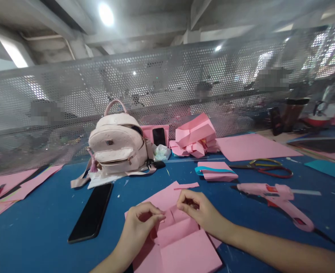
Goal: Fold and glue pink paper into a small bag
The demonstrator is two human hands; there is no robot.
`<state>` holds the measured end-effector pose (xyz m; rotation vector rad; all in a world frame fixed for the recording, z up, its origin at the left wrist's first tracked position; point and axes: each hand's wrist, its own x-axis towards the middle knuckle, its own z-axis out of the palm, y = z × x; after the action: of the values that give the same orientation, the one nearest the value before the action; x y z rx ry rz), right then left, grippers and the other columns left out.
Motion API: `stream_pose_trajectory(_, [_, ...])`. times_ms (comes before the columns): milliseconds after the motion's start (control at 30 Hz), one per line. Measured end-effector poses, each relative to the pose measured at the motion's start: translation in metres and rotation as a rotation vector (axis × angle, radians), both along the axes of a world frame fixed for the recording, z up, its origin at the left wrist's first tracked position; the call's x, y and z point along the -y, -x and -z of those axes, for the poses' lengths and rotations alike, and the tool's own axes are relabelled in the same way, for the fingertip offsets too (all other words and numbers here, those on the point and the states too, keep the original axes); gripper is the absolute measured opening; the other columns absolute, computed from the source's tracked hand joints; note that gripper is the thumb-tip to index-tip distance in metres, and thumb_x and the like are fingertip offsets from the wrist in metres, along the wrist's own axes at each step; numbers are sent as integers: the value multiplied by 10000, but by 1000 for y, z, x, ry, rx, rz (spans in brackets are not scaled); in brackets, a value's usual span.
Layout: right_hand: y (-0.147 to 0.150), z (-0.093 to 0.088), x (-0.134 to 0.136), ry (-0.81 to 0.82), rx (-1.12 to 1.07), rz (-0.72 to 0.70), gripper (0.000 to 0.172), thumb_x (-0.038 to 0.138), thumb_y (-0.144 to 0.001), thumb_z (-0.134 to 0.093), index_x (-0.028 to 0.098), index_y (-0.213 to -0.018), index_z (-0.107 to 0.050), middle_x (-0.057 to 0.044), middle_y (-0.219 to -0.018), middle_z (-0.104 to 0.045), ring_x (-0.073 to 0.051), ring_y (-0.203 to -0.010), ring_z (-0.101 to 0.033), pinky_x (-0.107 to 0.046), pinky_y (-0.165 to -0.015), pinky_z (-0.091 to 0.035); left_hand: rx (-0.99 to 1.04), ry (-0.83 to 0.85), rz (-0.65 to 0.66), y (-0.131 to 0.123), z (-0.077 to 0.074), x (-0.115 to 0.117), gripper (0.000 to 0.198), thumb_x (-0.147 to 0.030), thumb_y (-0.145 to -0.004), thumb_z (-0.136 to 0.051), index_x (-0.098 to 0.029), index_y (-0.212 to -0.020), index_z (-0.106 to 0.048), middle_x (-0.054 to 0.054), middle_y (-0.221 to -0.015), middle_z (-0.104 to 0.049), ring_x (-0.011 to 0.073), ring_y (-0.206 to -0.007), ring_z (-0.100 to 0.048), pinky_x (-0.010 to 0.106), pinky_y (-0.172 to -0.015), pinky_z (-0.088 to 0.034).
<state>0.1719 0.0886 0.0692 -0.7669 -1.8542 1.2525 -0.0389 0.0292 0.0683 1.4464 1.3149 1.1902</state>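
A folded pink paper piece [181, 246] lies on the blue table [42, 227] in front of me, on top of a larger pink sheet [163, 197]. My left hand [140, 223] pinches the upper left fold of the paper with fingers closed. My right hand [200, 210] pinches the upper right fold in the same way. Both hands meet near the paper's top edge.
A black phone [92, 214] lies left of the paper. Behind it stand a pink backpack [117, 146] and a pile of folded pink paper [195, 136]. A pink glue gun [278, 199], scissors [266, 168] and a pink sheet [252, 146] lie to the right. A perforated metal screen [156, 87] backs the table.
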Motion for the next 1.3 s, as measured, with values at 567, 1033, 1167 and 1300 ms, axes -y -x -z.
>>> stream_pose_trajectory(567, [-1,0,-7,19,-61,100,352,471,-929,-558,205,-721,-457,44,-707,-399,-134,-639,-365,-266,-600,-288,-122,-82,-151,3,2,-3,232,-280,-671,-812,-255,-902,-807,29,-894,-780,227,-856,-691,308,-828,-526])
stream_pose_trajectory(1033, [0,3,-4,4,-29,33,145,360,-956,-543,216,-933,-546,4,-890,-540,-146,-732,-523,-261,-647,-398,0,-104,-72,4,-4,-4,228,-379,-859,-667,-192,-826,-794,30,-770,-714,171,-750,-648,220,-686,-481])
stream_pose_trajectory(1167, [-1,0,-2,-103,-26,16,148,353,-958,-563,218,-909,-601,-14,-918,-573,-167,-810,-564,-272,-676,-429,13,-118,-61,3,-4,-4,180,-335,-844,-681,-183,-797,-765,3,-707,-666,123,-597,-588,214,-610,-460])
stream_pose_trajectory(1300, [0,-8,1,-231,-8,-99,213,360,-962,-583,201,-879,-698,-59,-1046,-631,-207,-1004,-588,-334,-876,-432,-57,-157,-58,1,-4,-1,133,-293,-853,-672,-192,-821,-751,-18,-693,-645,107,-562,-573,219,-624,-451])
